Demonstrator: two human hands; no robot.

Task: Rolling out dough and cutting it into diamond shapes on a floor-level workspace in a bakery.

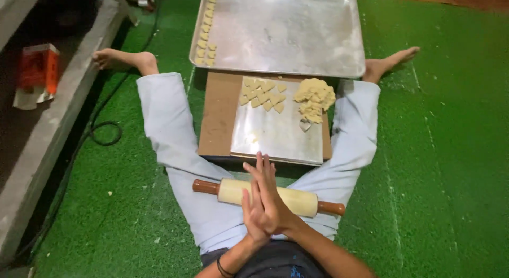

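Both hands, left hand [253, 217] and right hand [268, 196], are pressed palm to palm with fingers straight and together, holding nothing, above the rolling pin [268, 197] lying across the lap; advisable to rub evenly, keeping crumbs off the steel sheet [275, 137].

Bright overhead light, tray glare, edges curved

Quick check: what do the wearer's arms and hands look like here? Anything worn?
Both forearms are bare, no sleeves showing. The left hand has a thin dark band on its wrist. The right hand shows no ring, glove or watch. No other markings are visible.
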